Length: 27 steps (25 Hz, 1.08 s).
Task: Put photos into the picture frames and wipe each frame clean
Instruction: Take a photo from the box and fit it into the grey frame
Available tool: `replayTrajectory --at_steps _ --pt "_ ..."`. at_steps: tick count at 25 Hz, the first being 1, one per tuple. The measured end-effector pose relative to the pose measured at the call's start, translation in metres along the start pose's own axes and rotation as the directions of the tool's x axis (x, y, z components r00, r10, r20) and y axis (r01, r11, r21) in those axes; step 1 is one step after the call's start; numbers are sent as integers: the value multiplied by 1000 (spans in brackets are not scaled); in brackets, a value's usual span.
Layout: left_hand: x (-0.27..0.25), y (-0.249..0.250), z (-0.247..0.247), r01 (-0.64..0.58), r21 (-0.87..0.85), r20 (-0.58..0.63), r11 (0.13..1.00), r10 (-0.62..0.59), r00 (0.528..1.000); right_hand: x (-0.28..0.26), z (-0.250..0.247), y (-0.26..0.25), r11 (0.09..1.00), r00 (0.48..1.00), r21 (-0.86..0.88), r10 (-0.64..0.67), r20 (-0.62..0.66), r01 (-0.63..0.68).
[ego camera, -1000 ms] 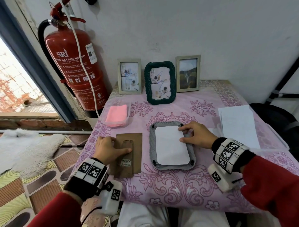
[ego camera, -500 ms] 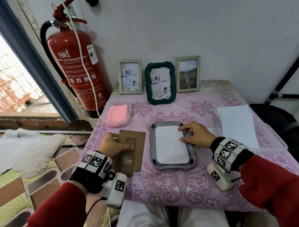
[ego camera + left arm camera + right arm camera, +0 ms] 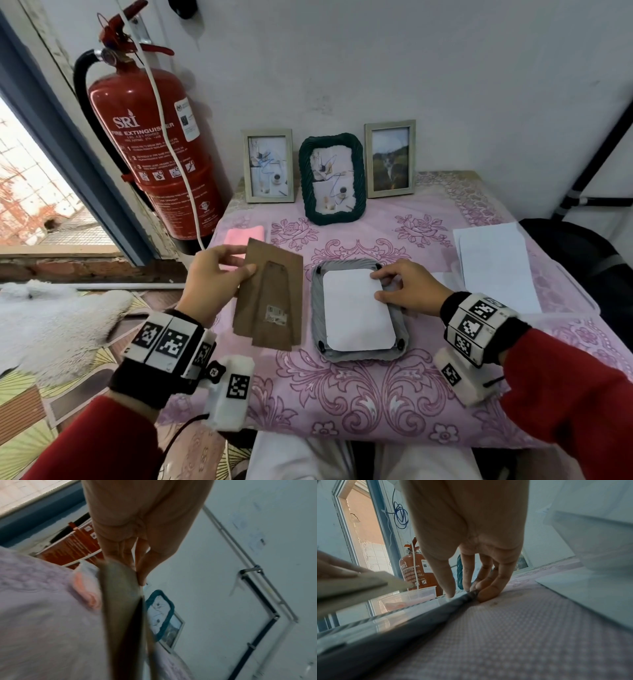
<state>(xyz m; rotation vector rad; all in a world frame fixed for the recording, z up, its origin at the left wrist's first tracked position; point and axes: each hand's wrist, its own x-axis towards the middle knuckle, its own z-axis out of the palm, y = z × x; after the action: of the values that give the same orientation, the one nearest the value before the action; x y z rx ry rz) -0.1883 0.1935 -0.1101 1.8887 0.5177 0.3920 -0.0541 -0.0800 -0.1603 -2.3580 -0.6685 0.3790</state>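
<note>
A grey picture frame (image 3: 317, 308) lies face down on the pink tablecloth, and a white photo back (image 3: 356, 311) sits in its opening. My right hand (image 3: 376, 286) pinches the frame's upper right rim (image 3: 419, 622), thumb on the photo's edge and fingers outside the rim. My left hand (image 3: 245, 262) pinches the top left corner of the brown backing board (image 3: 270, 298), which hangs tilted above the table just left of the frame. In the left wrist view the board (image 3: 123, 615) shows edge-on below the fingers (image 3: 142, 566).
Three filled frames stand at the wall: a pale one (image 3: 269, 166), a green one (image 3: 332, 178) and another pale one (image 3: 390, 159). A pink cloth (image 3: 239, 236) lies in a clear tub at left. White sheets (image 3: 493, 267) lie at right. A fire extinguisher (image 3: 150, 150) stands left of the table.
My left hand has picked the backing board up off the cloth and raised it, tilted, beside the grey frame. My right hand stays on the frame's rim.
</note>
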Motion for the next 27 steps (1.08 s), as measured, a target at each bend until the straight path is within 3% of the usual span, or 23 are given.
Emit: replayTrajectory --at_steps 3,11,20,27 --pt "-2 11 13 -3 -142 30 990 8 1000 2 1 2 1000 1000 18 5 -6 -4" --pt "-4 -4 80 185 -304 192 935 -130 973 5 3 4 998 998 64 12 -68 -8" --pt "-2 -17 119 270 -327 206 906 -211 956 6 2 4 996 997 90 28 -71 -21" --pt "-1 -24 125 220 -253 169 942 -181 969 5 2 3 996 997 91 21 -69 -14"
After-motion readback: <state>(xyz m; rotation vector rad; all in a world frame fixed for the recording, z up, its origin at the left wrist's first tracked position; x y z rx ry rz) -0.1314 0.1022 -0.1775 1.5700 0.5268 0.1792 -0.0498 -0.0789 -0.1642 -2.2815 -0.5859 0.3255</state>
